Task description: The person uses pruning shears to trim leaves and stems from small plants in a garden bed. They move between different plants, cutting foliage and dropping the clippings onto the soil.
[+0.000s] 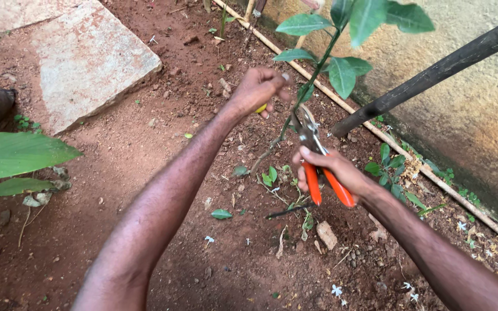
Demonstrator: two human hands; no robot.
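- Right hand (332, 170): fingers wrapped round the two orange handles of the pruning shears (317, 158). Handles are spread in a narrow V below the hand, so the grip is partly closed, not squeezed fully.
- Shears' metal blades point up and away from the right hand, tips at the thin plant stem (312, 78). Can't tell if the blades are touching the stem or just beside it.
- Left hand (259, 89): curled closed, up and to the left of the right hand, just beside the stem at blade level. A small yellow object (260, 108) shows under its fingers; can't tell what it is. Whether the fingertips pinch the stem itself is hidden by the knuckles.
- Stem runs up from the soil between the two hands, leaning slightly, with broad green leaves (341, 75) above both hands.
- Dark pole (433, 75): slanted, off to the right of the right hand, lower end meeting the ground near the blades.
- Thin pale pipe (376, 132) lies along the base of the wall (468, 115), beyond the right hand.
- Flat stone slab (87, 57) well off to the left of the left hand, on red soil (145, 144).
- Large green leaf (12, 154) at the far left edge, well apart from both hands.
- Small white flowers (336, 289) scattered on the soil below the right forearm.
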